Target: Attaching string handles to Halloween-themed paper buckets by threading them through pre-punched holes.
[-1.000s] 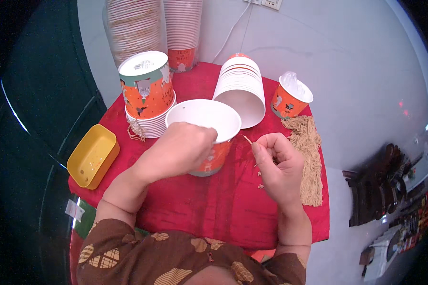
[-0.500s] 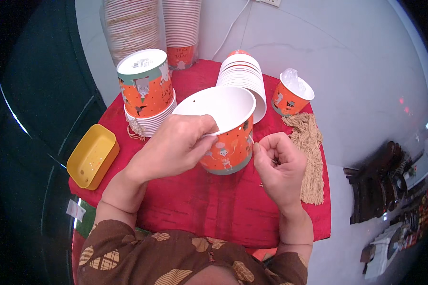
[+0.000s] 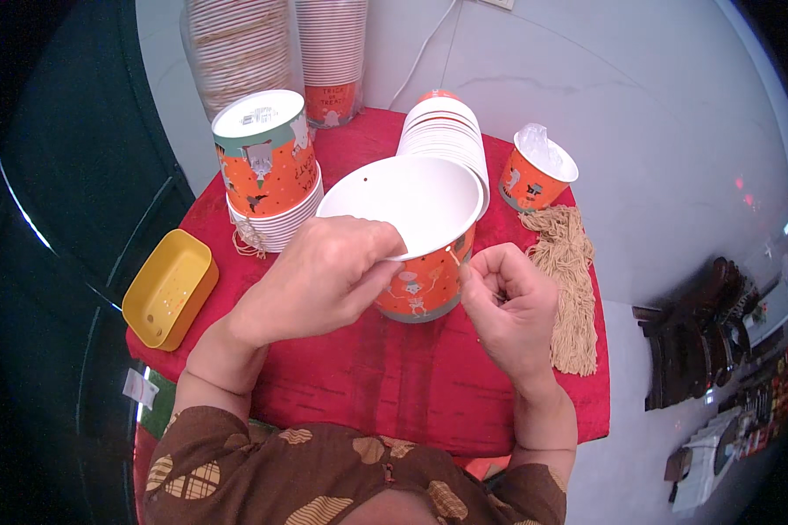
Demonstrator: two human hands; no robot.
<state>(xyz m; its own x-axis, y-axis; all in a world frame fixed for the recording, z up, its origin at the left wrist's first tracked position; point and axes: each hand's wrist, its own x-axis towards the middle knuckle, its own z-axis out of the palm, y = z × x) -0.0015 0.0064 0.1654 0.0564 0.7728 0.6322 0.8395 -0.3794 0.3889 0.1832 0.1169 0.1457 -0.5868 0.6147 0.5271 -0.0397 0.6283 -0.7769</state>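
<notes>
Bright orange stood against red.
The front bucket (image 3: 411, 210) was white inside, orange with pale figures outside; the worktop (image 3: 368, 385) was red, the cord bundle (image 3: 566, 297) tan, the tray (image 3: 197, 297) yellow.

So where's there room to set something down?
Mostly the red tablecloth between left forearm and right forearm, before the held paper bucket. Smaller: behind, between inverted bucket stack and sideways bucket stack. Crowded: the right side, with tan string bundle and plastic-holding bucket.

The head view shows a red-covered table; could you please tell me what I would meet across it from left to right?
Yellow tray, upturned bucket stack, held bucket, right hand, beige string bundle.
</notes>
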